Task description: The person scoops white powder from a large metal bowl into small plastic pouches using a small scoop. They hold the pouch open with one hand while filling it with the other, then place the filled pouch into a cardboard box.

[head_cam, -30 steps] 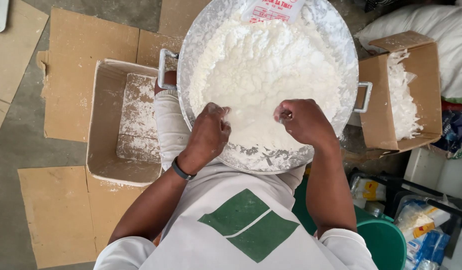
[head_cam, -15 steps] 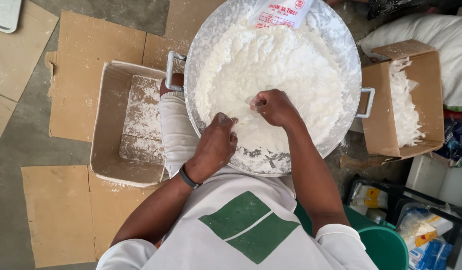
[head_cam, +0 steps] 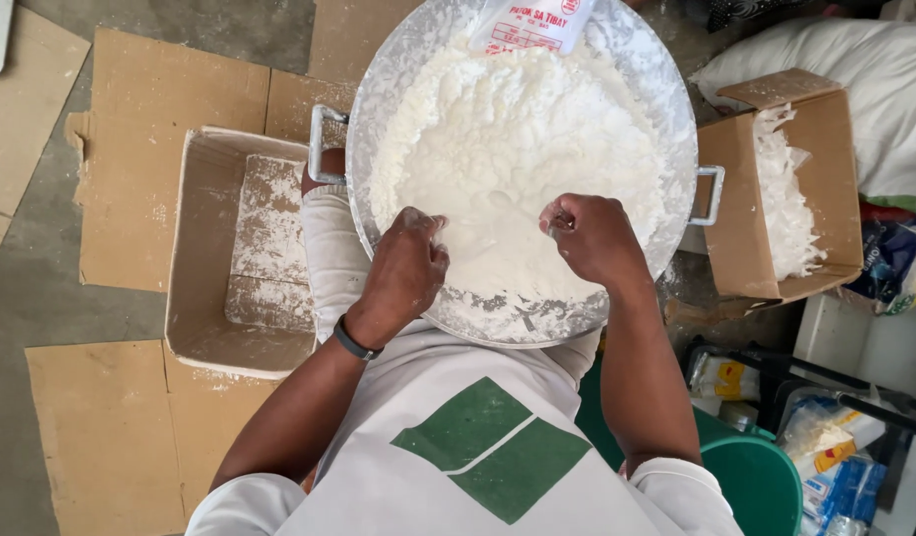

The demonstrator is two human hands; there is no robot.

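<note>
A wide metal basin (head_cam: 666, 109) with two handles rests on my lap, heaped with white powder (head_cam: 508, 149). My left hand (head_cam: 406, 270) is curled, powder-dusted, pressing into the near edge of the powder. My right hand (head_cam: 595, 236) is closed in a fist on the powder a little to the right. A white plastic packet with red print (head_cam: 532, 22) lies at the basin's far rim. Whether either fist encloses powder is hidden.
An open cardboard box dusted with powder (head_cam: 245, 253) sits on the left. Another box holding white clumps (head_cam: 776, 189) stands on the right. Flattened cardboard (head_cam: 150, 139) covers the concrete floor. A green bucket (head_cam: 761, 481) and packets lie at lower right.
Both hands came together at the basin's middle half a second ago, then spread apart again, dragging through the powder toward the near rim.
</note>
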